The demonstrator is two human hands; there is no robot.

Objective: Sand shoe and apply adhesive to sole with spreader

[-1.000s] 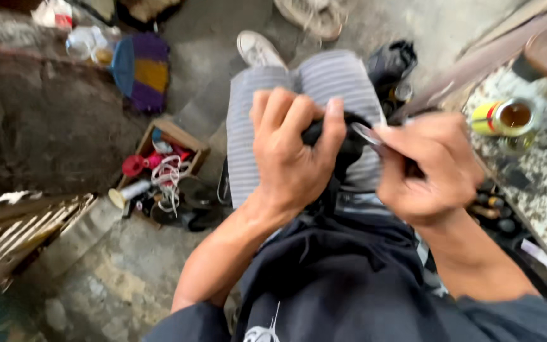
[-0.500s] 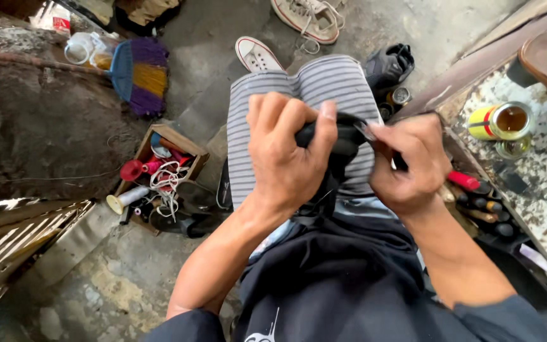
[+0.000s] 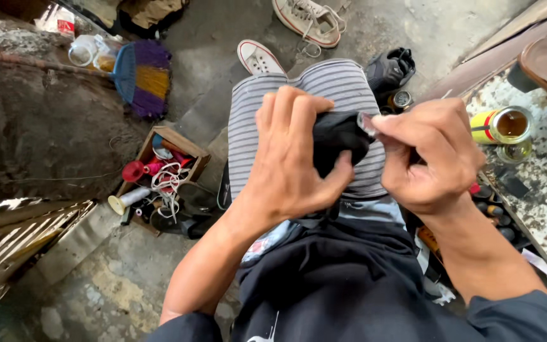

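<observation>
Fingers (image 3: 286, 120) of the left hand (image 3: 292, 158) wrap the black shoe (image 3: 340, 136) over the striped lap (image 3: 330, 82); right hand (image 3: 435, 155) pinches a thin metal tool (image 3: 367, 123) just right, touching the shoe.

Small shoe-repair workshop, informal, at ground level: rough concrete floor (image 3: 413, 25), wooden box of thread spools (image 3: 159, 177), open glue tin (image 3: 504, 125) on a stained worktop (image 3: 539, 209), loose sneakers (image 3: 305, 19), a broom (image 3: 140, 76).
</observation>
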